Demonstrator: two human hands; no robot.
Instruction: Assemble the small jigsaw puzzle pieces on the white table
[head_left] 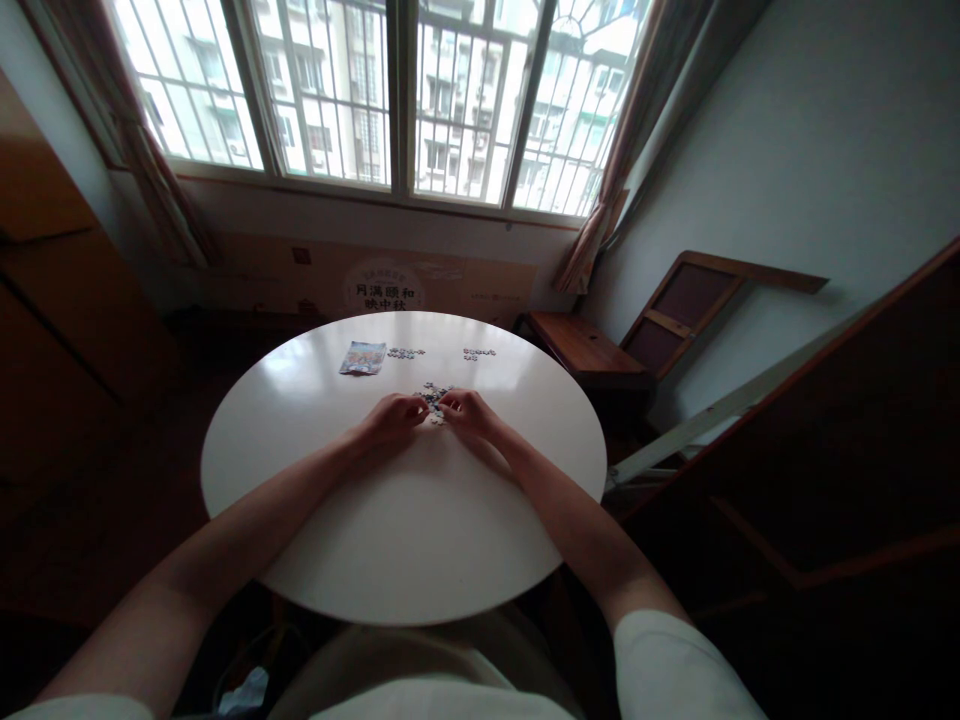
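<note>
Both my hands rest on a round white table, close together near its middle. My left hand and my right hand have curled fingers pinching at a small heap of jigsaw pieces that lies between and just beyond them. What each fingertip holds is too small to make out. Two more small clusters of pieces lie farther back. A small printed picture card lies at the back left of the table.
A large barred window with curtains is behind the table. A wooden side table and a leaning wooden frame stand at the right. Wooden furniture is on the left. A dark wooden panel fills the right.
</note>
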